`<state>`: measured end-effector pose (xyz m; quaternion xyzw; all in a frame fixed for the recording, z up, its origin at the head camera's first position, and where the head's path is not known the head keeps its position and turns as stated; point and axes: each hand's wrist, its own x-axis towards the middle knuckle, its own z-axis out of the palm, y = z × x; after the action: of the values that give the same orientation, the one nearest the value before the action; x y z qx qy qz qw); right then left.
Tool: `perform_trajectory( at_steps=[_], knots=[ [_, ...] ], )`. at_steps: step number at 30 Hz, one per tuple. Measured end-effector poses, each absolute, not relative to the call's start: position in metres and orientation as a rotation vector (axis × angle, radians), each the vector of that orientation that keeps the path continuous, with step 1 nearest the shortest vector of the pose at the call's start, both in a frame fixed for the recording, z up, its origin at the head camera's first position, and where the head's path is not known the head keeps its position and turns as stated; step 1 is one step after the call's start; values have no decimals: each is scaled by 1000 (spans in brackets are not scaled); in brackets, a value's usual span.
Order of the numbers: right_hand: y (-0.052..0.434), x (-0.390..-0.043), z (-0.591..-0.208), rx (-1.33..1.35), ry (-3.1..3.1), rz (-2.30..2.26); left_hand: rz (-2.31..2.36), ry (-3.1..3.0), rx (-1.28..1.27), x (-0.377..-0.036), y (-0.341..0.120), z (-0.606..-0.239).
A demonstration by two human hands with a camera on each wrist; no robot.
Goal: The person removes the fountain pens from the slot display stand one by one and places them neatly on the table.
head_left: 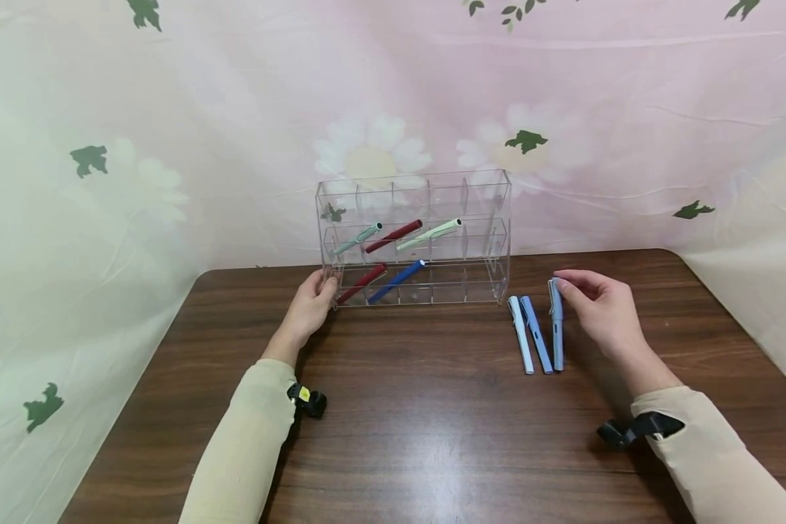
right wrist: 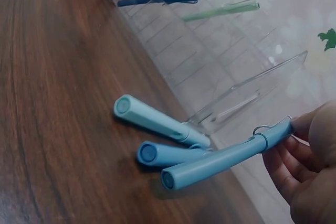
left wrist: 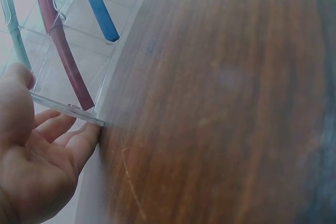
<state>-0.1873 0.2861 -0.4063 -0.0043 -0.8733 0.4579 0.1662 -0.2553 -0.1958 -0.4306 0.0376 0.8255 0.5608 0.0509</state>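
A clear acrylic pen rack [head_left: 465, 295] stands at the back of the table. My left hand [head_left: 309, 309] holds its lower left end; in the left wrist view the thumb and fingers of the left hand [left wrist: 47, 156] are on either side of the clear end panel. Several pens lie slanted in the rack, among them a dark red pen [head_left: 362, 284], a dark blue pen [head_left: 396, 282] and a pale green pen [head_left: 430, 234]. Right of the rack, my right hand [head_left: 602, 306] pinches a light blue pen [right wrist: 220, 163] by its cap end.
Two more pens lie on the wooden table [head_left: 406, 407] beside the held one: a pale blue pen [head_left: 520, 336] and a mid-blue pen [head_left: 536, 335]. A flowered cloth [head_left: 255, 131] hangs close behind the table and along its sides.
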Motion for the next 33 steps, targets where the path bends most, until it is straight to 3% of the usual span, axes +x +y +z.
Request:
perform_trajectory(
  at_steps=[33],
  knots=[
    [280,-207,-433,-22,-2778,1086,1704,2533,97,-255,-194,-429]
  ],
)
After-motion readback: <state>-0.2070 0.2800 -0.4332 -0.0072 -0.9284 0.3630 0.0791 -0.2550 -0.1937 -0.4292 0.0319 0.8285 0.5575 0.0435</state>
